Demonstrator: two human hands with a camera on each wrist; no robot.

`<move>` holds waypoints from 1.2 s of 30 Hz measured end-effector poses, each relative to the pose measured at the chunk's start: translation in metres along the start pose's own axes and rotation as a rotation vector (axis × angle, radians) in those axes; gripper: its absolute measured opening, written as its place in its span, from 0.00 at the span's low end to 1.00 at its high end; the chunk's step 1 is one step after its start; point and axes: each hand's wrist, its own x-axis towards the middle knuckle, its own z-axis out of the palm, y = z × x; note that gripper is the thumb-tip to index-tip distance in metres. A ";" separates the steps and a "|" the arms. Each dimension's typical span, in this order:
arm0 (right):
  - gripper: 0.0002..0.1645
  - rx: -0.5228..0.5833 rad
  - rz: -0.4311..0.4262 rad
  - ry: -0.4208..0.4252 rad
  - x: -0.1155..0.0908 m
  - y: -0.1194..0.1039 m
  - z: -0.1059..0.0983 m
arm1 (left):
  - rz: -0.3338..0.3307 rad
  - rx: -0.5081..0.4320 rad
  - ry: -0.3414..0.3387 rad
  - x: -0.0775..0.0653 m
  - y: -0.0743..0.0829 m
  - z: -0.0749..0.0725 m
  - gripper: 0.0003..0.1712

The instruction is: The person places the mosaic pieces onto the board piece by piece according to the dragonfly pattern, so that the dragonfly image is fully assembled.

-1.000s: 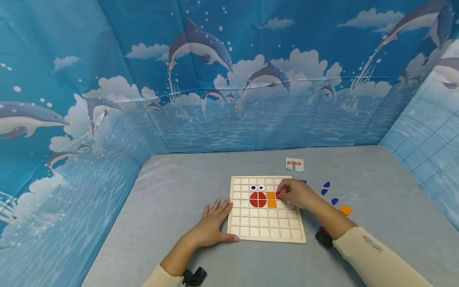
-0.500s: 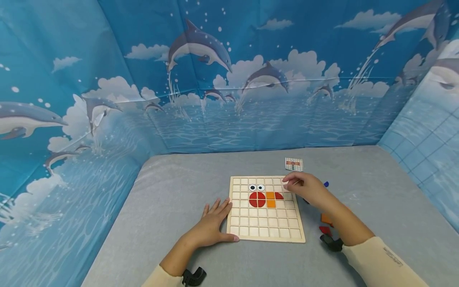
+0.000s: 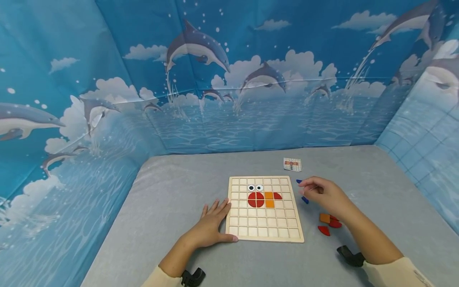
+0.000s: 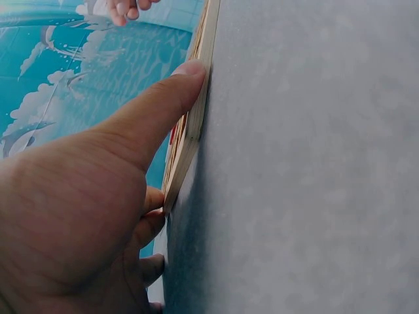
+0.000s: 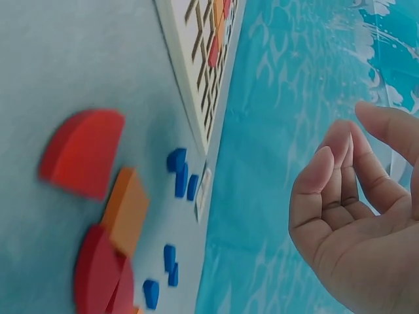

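My left hand (image 3: 211,223) lies spread against the left side of a wooden grid board (image 3: 252,231), its thumb on the near corner. Set in the board are two eye tiles (image 3: 251,187), a round of red quarter-circles (image 3: 252,196), two orange squares (image 3: 269,203) and a single red quarter-circle (image 3: 277,196) right of them. Past the board's right side my right hand (image 3: 324,195) hangs over the table, fingers loosely bent. In the right wrist view nothing shows between its fingertips. Small blue pieces (image 3: 305,200) lie below and beside it.
Loose red quarter-circles (image 3: 324,230) and an orange square block (image 3: 324,218) lie right of the board, under the right forearm. Several blue pieces (image 5: 181,181) sit beyond them. A small printed pattern card (image 3: 292,164) lies behind the board. A dolphin-print curtain (image 3: 229,119) stands behind the grey-covered table.
My right hand has let go of the red quarter-circle beside the orange squares and moved right, off the board. The left hand has stayed at the board's edge.
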 end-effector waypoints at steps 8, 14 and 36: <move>0.23 -0.016 0.033 -0.025 -0.020 0.014 -0.009 | 0.003 -0.001 0.004 -0.002 0.002 -0.002 0.64; 0.22 -0.030 0.027 -0.062 -0.034 0.029 -0.015 | 0.005 -0.002 -0.003 -0.001 0.001 -0.001 0.64; 0.17 -0.145 0.137 -0.236 -0.048 0.063 -0.010 | -0.007 0.002 -0.003 -0.001 0.000 -0.001 0.64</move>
